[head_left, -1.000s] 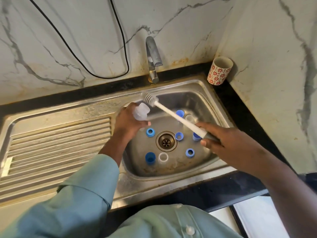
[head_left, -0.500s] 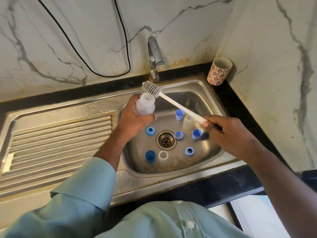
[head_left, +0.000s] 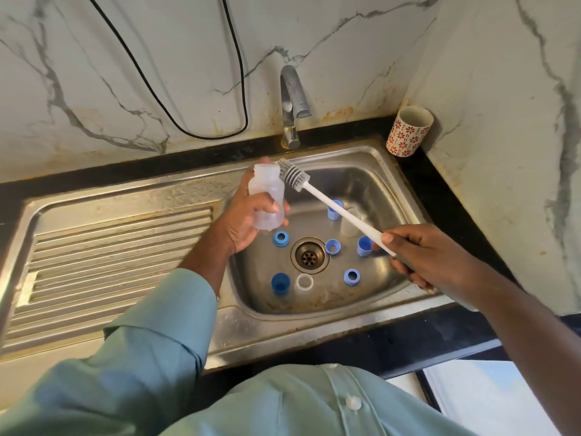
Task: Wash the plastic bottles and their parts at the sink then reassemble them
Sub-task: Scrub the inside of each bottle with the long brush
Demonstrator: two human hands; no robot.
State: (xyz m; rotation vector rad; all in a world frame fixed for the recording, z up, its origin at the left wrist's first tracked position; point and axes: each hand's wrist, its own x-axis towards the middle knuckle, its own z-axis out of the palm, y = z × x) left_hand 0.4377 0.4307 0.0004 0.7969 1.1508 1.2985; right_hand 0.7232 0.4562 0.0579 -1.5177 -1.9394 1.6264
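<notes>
A black stone counter carries a stainless steel sink whose ribbed drainboard fills the left part and whose basin sits toward the counter's back right corner. A grey metal tap rises at the back edge of the basin, and a white cup with red flower print stands in the counter's back right corner. A black cable hangs in a loop against the marbled wall. Over the basin's back left corner the left hand grips a small translucent plastic bottle, fingers and thumb curled round its body, mouth tilted up toward the back. The right hand, above the basin's right edge, grips the handle of a long white bottle brush; its grey bristle head lies just beside the bottle's mouth, outside it. On the basin floor around the drain lie loose parts: a second translucent bottle, blue plastic caps and blue rings, and one white ring.
</notes>
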